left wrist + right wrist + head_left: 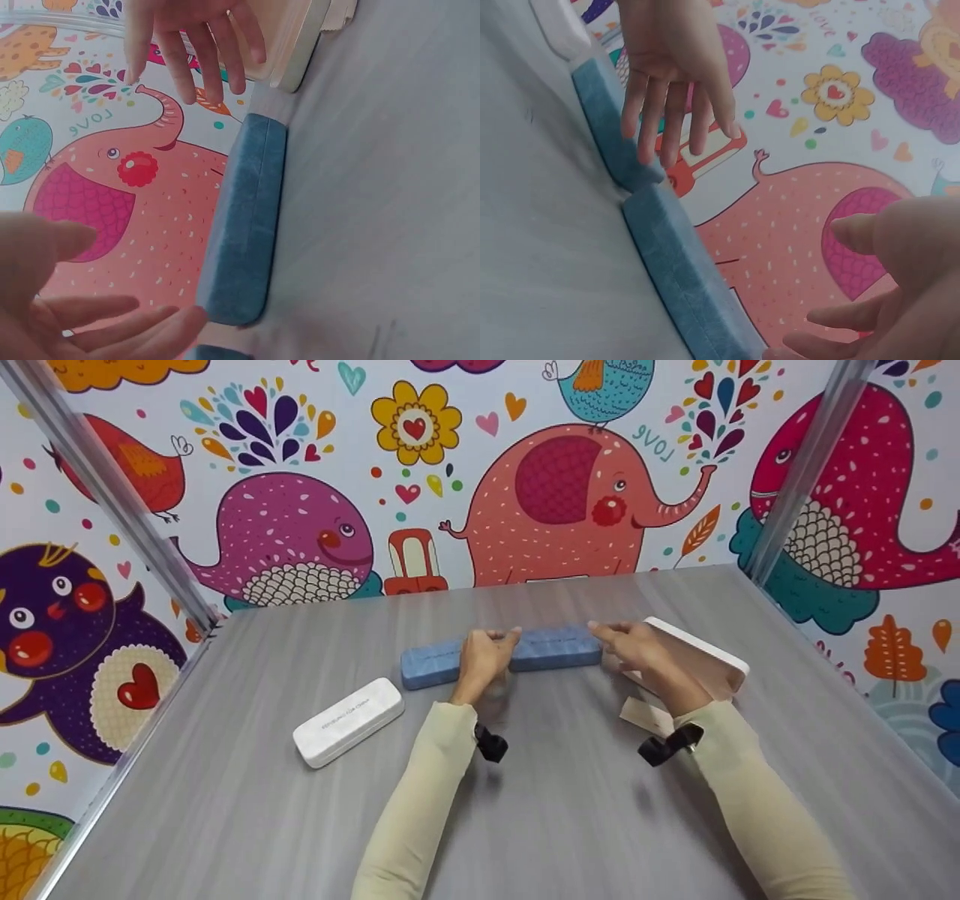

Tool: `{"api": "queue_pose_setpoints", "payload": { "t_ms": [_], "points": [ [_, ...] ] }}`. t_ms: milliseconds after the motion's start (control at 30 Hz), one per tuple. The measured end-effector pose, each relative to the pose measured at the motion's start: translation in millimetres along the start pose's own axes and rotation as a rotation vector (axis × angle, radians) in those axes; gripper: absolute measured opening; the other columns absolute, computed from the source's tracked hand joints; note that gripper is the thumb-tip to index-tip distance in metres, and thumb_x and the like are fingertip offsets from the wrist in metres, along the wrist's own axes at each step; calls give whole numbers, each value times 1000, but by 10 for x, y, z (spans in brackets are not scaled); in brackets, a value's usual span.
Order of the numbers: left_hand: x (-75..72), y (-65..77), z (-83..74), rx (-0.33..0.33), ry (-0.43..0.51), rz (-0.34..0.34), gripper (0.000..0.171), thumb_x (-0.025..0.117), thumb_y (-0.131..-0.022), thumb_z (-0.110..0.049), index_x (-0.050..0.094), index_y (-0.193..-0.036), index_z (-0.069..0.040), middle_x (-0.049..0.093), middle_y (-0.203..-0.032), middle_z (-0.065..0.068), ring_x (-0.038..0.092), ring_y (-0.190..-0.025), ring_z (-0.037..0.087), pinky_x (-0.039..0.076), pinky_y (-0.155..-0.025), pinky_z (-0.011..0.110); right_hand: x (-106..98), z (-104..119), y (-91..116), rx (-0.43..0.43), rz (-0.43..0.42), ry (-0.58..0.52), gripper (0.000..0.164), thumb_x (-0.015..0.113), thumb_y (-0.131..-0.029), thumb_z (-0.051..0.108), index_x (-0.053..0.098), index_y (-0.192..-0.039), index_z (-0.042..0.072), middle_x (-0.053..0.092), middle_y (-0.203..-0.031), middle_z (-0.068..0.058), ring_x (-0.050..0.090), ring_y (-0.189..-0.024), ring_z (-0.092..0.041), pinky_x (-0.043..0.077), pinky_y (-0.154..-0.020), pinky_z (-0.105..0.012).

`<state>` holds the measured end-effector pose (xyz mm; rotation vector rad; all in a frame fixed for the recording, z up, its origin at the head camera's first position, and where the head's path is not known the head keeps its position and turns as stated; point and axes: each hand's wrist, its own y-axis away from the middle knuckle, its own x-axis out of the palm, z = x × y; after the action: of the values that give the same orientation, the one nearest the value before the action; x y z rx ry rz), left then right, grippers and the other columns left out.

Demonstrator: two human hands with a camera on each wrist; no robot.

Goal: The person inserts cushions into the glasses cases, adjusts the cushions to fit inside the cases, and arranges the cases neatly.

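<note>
Two long blue cases, shaped like glasses cases, lie nearly end to end across the table: the left case (pixel 430 664) and the right case (pixel 555 650). My left hand (pixel 484 660) hovers over where they meet, its fingers loosely bent and holding nothing in the right wrist view. My right hand (pixel 637 646) is by the right end of the right case. Its fingers (pixel 202 56) hang apart and hold nothing in the left wrist view. Whether either hand touches a case, I cannot tell.
A white case (pixel 349 722) with small print lies at the left, slanted. Behind my right hand stands a white-rimmed box (pixel 709 656) with a beige inside, partly hidden by the arm. A small beige piece (pixel 645 716) lies before it. A patterned wall (pixel 420 510) closes the back.
</note>
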<state>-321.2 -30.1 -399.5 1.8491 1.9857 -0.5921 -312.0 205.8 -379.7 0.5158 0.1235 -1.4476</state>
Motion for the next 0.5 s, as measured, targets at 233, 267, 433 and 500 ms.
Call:
{"api": "queue_pose_setpoints", "payload": {
  "t_ms": [233,267,433,500],
  "points": [
    [5,81,-47,52,37,109,52,57,-84,-52,61,-116,-11,67,-85,10,57,-60,11,51,-60,27,-65,-46,222,-37,25,-56,69,55,-86,51,39,-136,6,40,-141,-14,39,-129,-33,38,-102,-49],
    [17,95,-56,64,42,125,53,57,-84,-51,60,-117,-10,68,-86,10,58,-61,12,51,-60,27,-75,-58,254,-39,23,-53,68,55,-86,50,39,-135,6,40,-141,-14,40,-129,-33,39,-101,-48],
    [130,171,-90,131,81,204,46,60,-86,-41,59,-119,-8,67,-99,9,66,-76,20,53,-63,28,-133,-123,436,-42,28,-32,68,57,-84,53,43,-133,8,43,-138,-14,43,-127,-31,38,-102,-48],
    [191,209,-103,166,92,224,41,61,-87,-36,60,-117,-8,67,-101,10,66,-79,21,54,-64,28,-163,-157,513,-45,30,-23,68,57,-83,54,44,-132,8,45,-136,-15,44,-126,-29,36,-103,-48]
  ]
}}
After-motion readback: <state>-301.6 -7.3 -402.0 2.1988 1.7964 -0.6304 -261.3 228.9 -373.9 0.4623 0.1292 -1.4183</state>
